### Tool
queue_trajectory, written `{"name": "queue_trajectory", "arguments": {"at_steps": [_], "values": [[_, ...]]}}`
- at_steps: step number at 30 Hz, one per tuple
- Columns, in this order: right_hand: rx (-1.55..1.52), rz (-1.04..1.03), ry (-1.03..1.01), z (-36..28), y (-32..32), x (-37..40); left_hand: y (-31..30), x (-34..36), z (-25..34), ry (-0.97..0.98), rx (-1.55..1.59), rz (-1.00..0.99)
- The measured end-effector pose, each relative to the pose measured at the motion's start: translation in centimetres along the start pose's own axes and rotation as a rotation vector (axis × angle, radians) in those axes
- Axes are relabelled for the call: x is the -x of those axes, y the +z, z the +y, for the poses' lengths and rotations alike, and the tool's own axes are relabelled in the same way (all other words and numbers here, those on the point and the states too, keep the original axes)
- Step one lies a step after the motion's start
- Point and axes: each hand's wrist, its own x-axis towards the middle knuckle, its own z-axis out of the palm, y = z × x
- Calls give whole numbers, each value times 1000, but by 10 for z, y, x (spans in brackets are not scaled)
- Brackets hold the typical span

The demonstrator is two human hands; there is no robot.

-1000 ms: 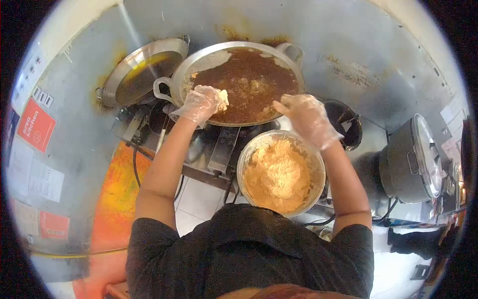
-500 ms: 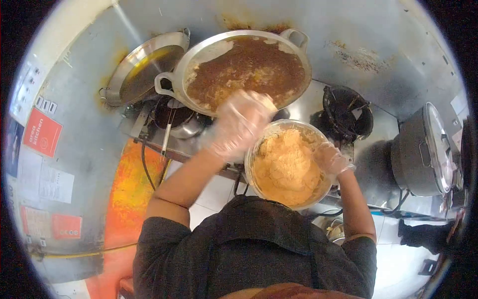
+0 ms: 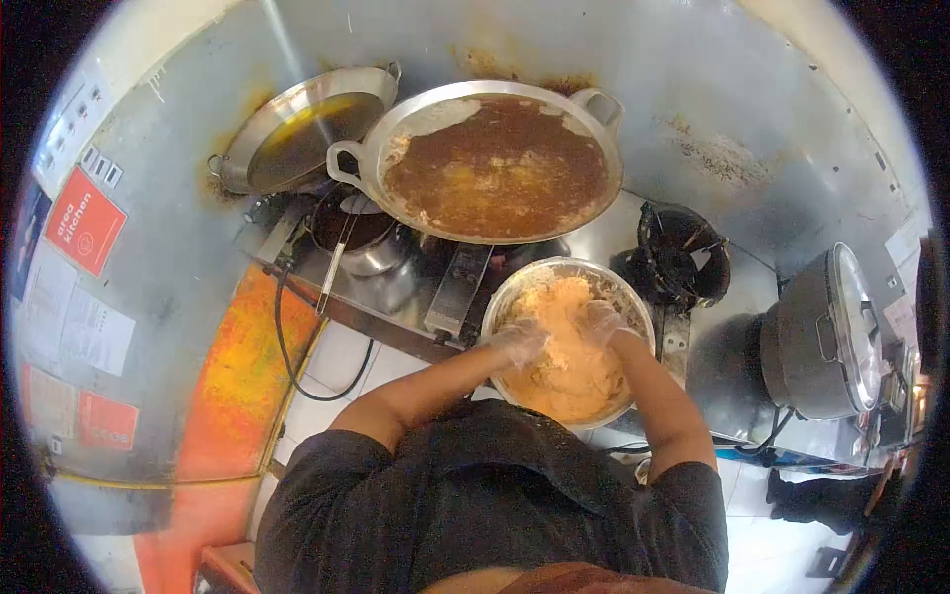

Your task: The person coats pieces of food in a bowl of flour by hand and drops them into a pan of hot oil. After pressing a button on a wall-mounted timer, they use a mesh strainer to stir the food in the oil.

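left hand (image 3: 522,343): gloved in clear plastic, pressed into the orange mixture (image 3: 569,381) at the near-left side of the bowl (image 3: 492,302).
left fingers: curled down into the mixture; whether a lump is gripped cannot be told.
right hand (image 3: 601,322): also gloved, set into the mixture near the bowl's middle, just beside the left hand.
right fingers: bent and partly buried; how far they are opened cannot be told, and no held piece is seen.
mixture: crumbly, orange-yellow, heaped inside the bowl and filling most of it.
bowl: round metal, placed at the near edge of the steel table (image 3: 602,230), directly in front of the person's chest.
large pan (image 3: 495,163): two-handled, filled with brown liquid with pale patches, seated on the stove beyond the bowl, well apart from both hands.
second pan (image 3: 297,139): tilted, yellowish oil inside, just left of the large pan.
burner (image 3: 683,252): black, uncovered, right of the bowl.
pot (image 3: 821,332): dark, lidded, at far right.
red sign (image 3: 84,218): fixed to the wall at left.
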Motion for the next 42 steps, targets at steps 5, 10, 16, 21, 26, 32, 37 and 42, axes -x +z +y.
{"name": "queue_trajectory", "arguments": {"at_steps": [5, 10, 16, 21, 26, 32, 37, 42], "values": [[-269, -107, 106, 13, 16, -11, -25, -18, 4, 166, -690, -156], [-44, -165, 50, 15, 19, 7, -39, -1, 42, 18, -1068, -250], [235, -313, -75, 13, 14, 46, -56, -20, 49, 83, 44, -425], [226, -199, 11, 0, 29, 54, -62, -48, 64, 343, -1043, -216], [455, -333, -110, -9, 10, 64, -66, -64, 71, 313, -1243, -384], [109, 111, 250, -14, 107, 30, -77, -75, 82, -234, -962, -561], [102, -53, 311, -22, 41, 60, -31, -108, 1, -58, -1243, -694], [80, -52, 239, 1, 44, 59, -61, -60, 39, 64, -1189, -439]]}}
